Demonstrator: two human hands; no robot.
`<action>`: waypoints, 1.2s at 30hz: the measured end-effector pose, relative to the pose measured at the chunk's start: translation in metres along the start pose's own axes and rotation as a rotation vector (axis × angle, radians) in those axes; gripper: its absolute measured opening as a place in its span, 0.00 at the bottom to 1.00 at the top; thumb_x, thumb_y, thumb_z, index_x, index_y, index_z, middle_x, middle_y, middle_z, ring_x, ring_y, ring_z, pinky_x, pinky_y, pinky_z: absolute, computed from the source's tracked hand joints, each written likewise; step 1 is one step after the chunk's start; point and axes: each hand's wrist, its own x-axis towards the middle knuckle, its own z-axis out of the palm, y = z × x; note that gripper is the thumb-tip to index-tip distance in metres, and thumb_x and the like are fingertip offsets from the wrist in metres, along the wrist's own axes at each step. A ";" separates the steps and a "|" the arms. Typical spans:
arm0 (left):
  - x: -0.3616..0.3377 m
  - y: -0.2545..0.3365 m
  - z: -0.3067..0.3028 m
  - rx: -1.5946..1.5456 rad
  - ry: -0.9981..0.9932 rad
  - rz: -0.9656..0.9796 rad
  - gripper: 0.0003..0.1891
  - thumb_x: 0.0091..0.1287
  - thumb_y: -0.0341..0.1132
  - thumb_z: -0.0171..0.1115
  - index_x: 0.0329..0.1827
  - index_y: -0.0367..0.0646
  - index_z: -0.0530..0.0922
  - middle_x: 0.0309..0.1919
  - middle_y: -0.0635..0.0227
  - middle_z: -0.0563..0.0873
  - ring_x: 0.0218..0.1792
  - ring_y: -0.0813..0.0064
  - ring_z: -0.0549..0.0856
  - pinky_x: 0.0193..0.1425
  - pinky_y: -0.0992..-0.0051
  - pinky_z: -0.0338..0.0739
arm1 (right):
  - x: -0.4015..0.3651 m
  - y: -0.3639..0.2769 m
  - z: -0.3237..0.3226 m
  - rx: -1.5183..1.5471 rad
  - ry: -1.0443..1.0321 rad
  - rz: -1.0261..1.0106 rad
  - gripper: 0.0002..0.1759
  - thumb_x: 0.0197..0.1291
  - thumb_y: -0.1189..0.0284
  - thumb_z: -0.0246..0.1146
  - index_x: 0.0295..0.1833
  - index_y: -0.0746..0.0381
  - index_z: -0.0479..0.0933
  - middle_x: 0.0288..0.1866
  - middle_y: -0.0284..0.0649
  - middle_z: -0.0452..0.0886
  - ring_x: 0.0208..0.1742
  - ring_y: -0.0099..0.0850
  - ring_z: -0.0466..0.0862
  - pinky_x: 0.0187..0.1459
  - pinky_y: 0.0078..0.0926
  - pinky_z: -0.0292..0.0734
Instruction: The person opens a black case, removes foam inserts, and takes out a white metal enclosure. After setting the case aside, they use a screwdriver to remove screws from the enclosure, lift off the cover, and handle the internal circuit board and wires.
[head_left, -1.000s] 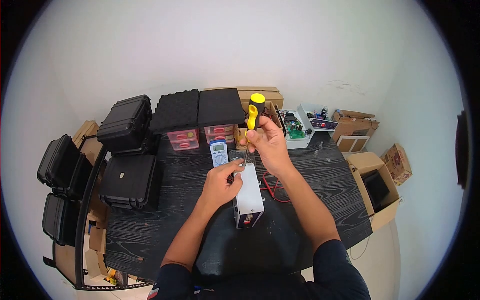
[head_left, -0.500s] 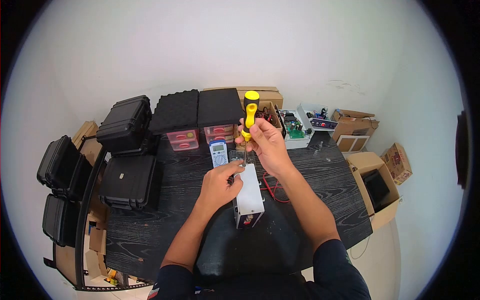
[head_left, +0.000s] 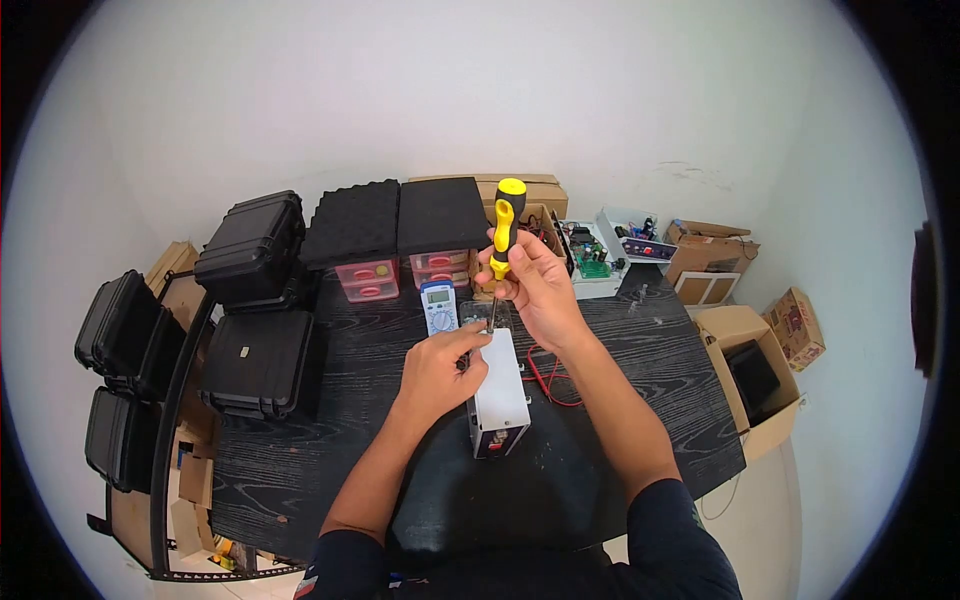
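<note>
A white metal box (head_left: 501, 385) stands on the black table, its narrow dark front panel facing me. My right hand (head_left: 543, 295) is closed around the lower handle of a yellow and black screwdriver (head_left: 507, 225). The screwdriver is nearly upright, tilted slightly right at the top, with its tip at the box's far top edge. My left hand (head_left: 440, 365) is closed at the box's far left corner, index finger reaching to the screwdriver tip. A screw under the tip cannot be made out. Behind the left fingers lies a blue and white multimeter (head_left: 439, 309).
Red test leads (head_left: 550, 382) lie right of the box. Pink drawer units (head_left: 367, 280) stand at the back under black foam sheets (head_left: 440, 215). Black cases (head_left: 258, 362) are on the left. An opened device with a green circuit board (head_left: 594, 262) sits back right, cardboard boxes (head_left: 775, 400) beyond the table.
The screwdriver handle has turned and leans a little further right, and my right hand has shifted slightly with it. My left hand and the box stay almost where they were.
</note>
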 end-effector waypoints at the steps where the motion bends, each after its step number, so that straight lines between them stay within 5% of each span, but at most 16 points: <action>1: 0.000 0.000 0.000 0.005 -0.004 -0.006 0.13 0.60 0.29 0.66 0.46 0.42 0.92 0.54 0.56 0.94 0.45 0.56 0.94 0.52 0.62 0.89 | 0.000 0.002 0.000 -0.045 0.001 -0.056 0.20 0.77 0.65 0.69 0.66 0.62 0.75 0.53 0.37 0.87 0.46 0.25 0.90 0.40 0.17 0.81; 6: -0.001 0.002 -0.001 0.014 -0.015 -0.021 0.13 0.60 0.29 0.66 0.47 0.42 0.92 0.54 0.56 0.94 0.46 0.56 0.94 0.53 0.62 0.89 | 0.001 0.015 -0.011 -0.296 -0.008 -0.190 0.18 0.80 0.65 0.65 0.68 0.62 0.76 0.54 0.38 0.87 0.47 0.25 0.90 0.39 0.16 0.82; 12: -0.001 0.001 0.000 0.013 -0.004 -0.019 0.14 0.59 0.29 0.66 0.47 0.43 0.92 0.54 0.56 0.94 0.45 0.56 0.94 0.53 0.62 0.89 | 0.008 -0.005 -0.007 0.077 -0.074 0.115 0.16 0.79 0.66 0.66 0.64 0.59 0.74 0.53 0.37 0.88 0.45 0.25 0.89 0.37 0.17 0.81; 15: -0.001 0.001 -0.001 0.022 0.007 0.001 0.14 0.59 0.29 0.66 0.47 0.43 0.92 0.54 0.57 0.94 0.45 0.56 0.94 0.53 0.62 0.89 | 0.008 0.000 -0.012 0.088 -0.074 0.046 0.15 0.79 0.66 0.66 0.63 0.60 0.75 0.53 0.37 0.88 0.45 0.24 0.89 0.37 0.17 0.81; 21: 0.000 0.002 -0.002 0.042 -0.011 0.008 0.15 0.59 0.30 0.66 0.47 0.43 0.93 0.54 0.57 0.94 0.45 0.56 0.94 0.53 0.62 0.89 | 0.002 0.009 -0.012 -0.366 -0.061 -0.172 0.14 0.79 0.67 0.66 0.63 0.60 0.75 0.53 0.38 0.88 0.45 0.23 0.89 0.36 0.16 0.80; 24: 0.000 0.003 -0.003 0.042 -0.019 0.001 0.15 0.58 0.29 0.66 0.47 0.43 0.93 0.54 0.57 0.94 0.44 0.56 0.94 0.53 0.62 0.89 | 0.002 0.004 -0.008 -0.410 -0.054 -0.118 0.14 0.80 0.66 0.65 0.63 0.59 0.76 0.53 0.38 0.88 0.46 0.23 0.89 0.35 0.16 0.80; 27: 0.001 0.005 -0.004 0.045 -0.031 -0.004 0.15 0.58 0.29 0.66 0.47 0.43 0.93 0.53 0.57 0.94 0.45 0.57 0.94 0.53 0.62 0.89 | 0.005 -0.002 -0.004 0.016 -0.089 0.029 0.16 0.80 0.64 0.65 0.64 0.59 0.74 0.53 0.39 0.88 0.46 0.23 0.89 0.35 0.16 0.80; 30: 0.001 0.004 -0.004 0.050 -0.030 0.000 0.15 0.59 0.29 0.65 0.48 0.43 0.93 0.53 0.58 0.94 0.49 0.56 0.93 0.56 0.62 0.88 | 0.007 0.001 -0.007 0.033 -0.066 -0.019 0.18 0.80 0.63 0.65 0.67 0.59 0.72 0.54 0.39 0.88 0.46 0.23 0.89 0.34 0.16 0.79; 36: 0.002 0.005 -0.005 0.127 -0.030 0.070 0.17 0.60 0.28 0.64 0.50 0.43 0.92 0.55 0.60 0.93 0.59 0.53 0.90 0.62 0.60 0.87 | 0.005 0.018 -0.017 -0.338 -0.057 -0.224 0.20 0.80 0.63 0.65 0.69 0.59 0.72 0.55 0.38 0.86 0.45 0.25 0.90 0.32 0.16 0.79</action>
